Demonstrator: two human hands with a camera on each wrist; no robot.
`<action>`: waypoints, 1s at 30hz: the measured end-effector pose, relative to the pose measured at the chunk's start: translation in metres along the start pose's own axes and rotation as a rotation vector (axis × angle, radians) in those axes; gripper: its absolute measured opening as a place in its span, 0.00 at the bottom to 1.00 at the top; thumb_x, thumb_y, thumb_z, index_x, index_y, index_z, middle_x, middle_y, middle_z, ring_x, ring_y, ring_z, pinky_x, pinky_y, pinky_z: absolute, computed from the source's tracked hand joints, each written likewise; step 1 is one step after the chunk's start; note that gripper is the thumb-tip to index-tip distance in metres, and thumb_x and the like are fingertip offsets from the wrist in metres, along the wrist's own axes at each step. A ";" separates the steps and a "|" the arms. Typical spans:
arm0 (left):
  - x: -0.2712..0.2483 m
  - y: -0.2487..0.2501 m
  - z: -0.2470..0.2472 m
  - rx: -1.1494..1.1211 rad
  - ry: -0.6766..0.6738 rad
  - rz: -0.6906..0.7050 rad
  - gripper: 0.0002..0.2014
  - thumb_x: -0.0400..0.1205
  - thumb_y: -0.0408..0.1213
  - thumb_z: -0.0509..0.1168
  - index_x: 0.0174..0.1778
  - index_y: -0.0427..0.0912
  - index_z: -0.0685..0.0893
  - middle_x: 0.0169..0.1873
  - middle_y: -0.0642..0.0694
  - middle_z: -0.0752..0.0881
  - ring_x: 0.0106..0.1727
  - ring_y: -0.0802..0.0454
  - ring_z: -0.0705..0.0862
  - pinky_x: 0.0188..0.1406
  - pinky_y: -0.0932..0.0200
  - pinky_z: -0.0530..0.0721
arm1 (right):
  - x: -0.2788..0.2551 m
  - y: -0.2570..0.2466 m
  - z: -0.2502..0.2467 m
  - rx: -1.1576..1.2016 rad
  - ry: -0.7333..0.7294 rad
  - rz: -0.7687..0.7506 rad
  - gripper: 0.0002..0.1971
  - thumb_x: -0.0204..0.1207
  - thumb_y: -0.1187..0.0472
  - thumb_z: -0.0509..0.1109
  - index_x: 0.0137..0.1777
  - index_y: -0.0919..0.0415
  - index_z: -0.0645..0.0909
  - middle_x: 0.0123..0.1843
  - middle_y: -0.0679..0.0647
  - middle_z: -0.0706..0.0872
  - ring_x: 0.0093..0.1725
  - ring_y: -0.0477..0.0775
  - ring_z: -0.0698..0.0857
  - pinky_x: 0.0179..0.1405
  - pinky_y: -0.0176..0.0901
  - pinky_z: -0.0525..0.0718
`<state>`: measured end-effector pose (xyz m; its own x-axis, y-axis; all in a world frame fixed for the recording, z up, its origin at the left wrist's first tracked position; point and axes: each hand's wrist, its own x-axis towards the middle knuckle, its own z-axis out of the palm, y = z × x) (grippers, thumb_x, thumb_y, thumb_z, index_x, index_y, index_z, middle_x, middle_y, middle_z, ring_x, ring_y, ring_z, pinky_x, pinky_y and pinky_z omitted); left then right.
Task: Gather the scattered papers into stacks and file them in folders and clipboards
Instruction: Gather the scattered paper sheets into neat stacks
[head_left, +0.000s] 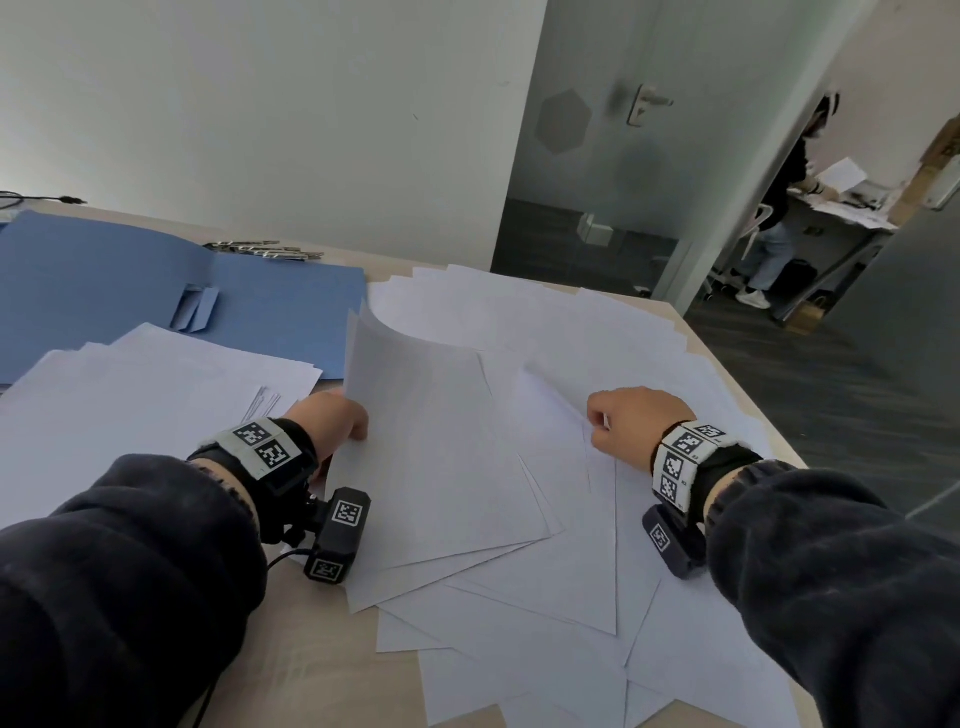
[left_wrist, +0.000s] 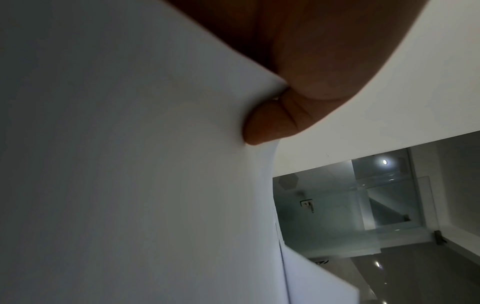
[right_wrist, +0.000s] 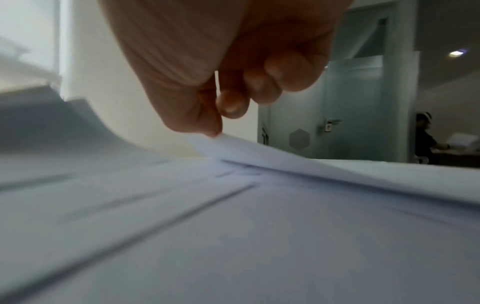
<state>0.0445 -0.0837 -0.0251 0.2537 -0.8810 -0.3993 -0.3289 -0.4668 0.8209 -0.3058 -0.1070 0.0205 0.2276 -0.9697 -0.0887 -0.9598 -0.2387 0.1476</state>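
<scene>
Folders first, at the far left: a blue folder (head_left: 104, 280) is lying open and flat on the table (head_left: 322, 670), with a small paper flap standing up near its fold. Just behind its far edge, a row of metal clips (head_left: 265, 250) is resting by the wall. In front of the folder, a loose stack of white sheets (head_left: 145, 395) is sitting partly over the folder's near edge.

Moving toward the middle, the left hand (head_left: 332, 421) is gripping a lifted sheaf of papers (head_left: 415, 426) by its left edge; in the left wrist view the thumb (left_wrist: 270, 123) is pressing against the paper's face, with the sheaf (left_wrist: 130, 164) bending upward and filling most of that picture (the other fingers are hidden behind the paper). The sheaf's far corner is curling up off the pile while its near end is lying on the sheets below.

Spreading across the right half of the table, the scattered papers (head_left: 571, 613) are overlapping at many angles, reaching the table's right edge. Over them, the right hand (head_left: 634, 421) is pinching the raised corner of a single sheet (right_wrist: 259, 150) between thumb and fingertip, the remaining fingers curling loosely into the palm, as the right wrist view is showing.

Farther right, beyond a frosted glass door (head_left: 613, 135), another person (head_left: 784, 208) is standing at a desk.
</scene>
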 end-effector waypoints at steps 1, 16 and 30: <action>-0.001 0.001 0.000 -0.004 -0.004 0.006 0.22 0.77 0.23 0.66 0.69 0.31 0.78 0.51 0.37 0.78 0.51 0.43 0.77 0.40 0.56 0.79 | -0.003 0.000 -0.003 0.052 0.060 0.018 0.02 0.80 0.52 0.62 0.47 0.46 0.76 0.42 0.48 0.84 0.42 0.56 0.82 0.40 0.43 0.78; -0.016 -0.001 -0.003 -0.162 -0.178 0.001 0.32 0.64 0.69 0.75 0.52 0.46 0.87 0.40 0.39 0.91 0.42 0.36 0.90 0.62 0.41 0.83 | -0.032 -0.023 0.004 0.097 -0.001 -0.213 0.06 0.83 0.53 0.63 0.54 0.50 0.80 0.44 0.52 0.88 0.45 0.59 0.84 0.46 0.47 0.82; -0.014 -0.002 -0.003 -0.078 -0.155 0.066 0.11 0.76 0.25 0.74 0.52 0.36 0.86 0.49 0.36 0.91 0.50 0.35 0.90 0.61 0.38 0.86 | -0.023 -0.039 -0.011 0.990 -0.027 0.310 0.09 0.83 0.58 0.63 0.59 0.49 0.81 0.53 0.52 0.89 0.46 0.55 0.89 0.37 0.45 0.86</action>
<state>0.0449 -0.0705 -0.0202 0.0887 -0.9138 -0.3964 -0.2671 -0.4052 0.8743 -0.2721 -0.0761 0.0271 -0.0444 -0.9770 -0.2087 -0.6837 0.1820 -0.7067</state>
